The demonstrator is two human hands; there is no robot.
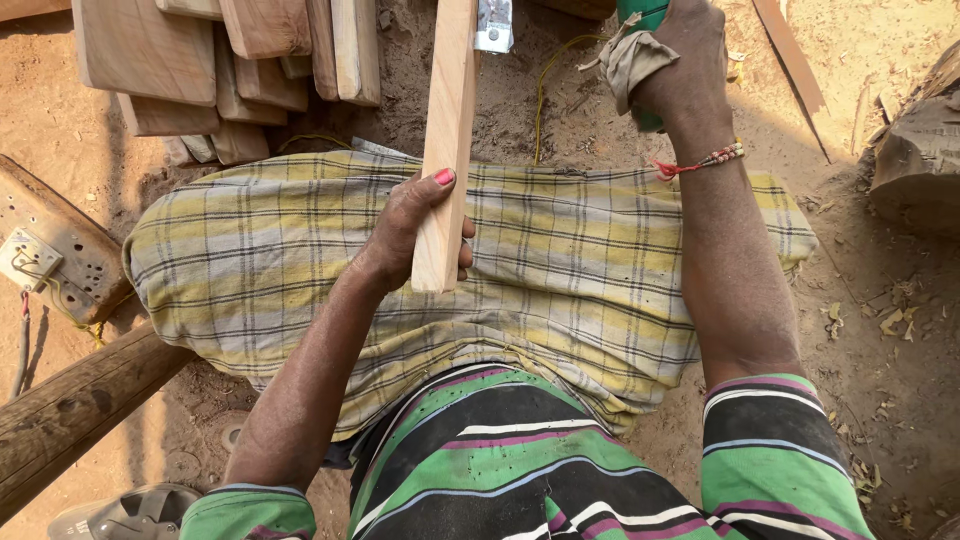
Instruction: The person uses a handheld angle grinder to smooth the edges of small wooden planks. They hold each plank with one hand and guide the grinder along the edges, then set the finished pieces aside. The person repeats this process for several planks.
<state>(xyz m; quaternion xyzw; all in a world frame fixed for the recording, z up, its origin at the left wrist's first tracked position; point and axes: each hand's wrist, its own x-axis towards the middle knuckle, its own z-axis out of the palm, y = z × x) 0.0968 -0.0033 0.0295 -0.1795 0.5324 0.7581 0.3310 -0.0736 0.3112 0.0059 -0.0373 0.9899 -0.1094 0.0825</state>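
Observation:
My left hand (410,232) grips the near end of a long pale wooden strip (449,120) that runs away from me over my lap, which is covered by a yellow checked cloth (590,270). My right hand (680,60) is closed around a green power tool (645,15) at the top of the view, with a rag (628,58) wrapped by the grip. A metal part of the tool (494,25) sits against the strip's far end. A beaded red bracelet (705,160) circles my right wrist.
Several cut wooden blocks (220,60) lie stacked at the top left on sandy ground. A board with a switch and sockets (50,250) lies at the left, a round log (70,410) below it. A tree stump (920,160) stands at the right.

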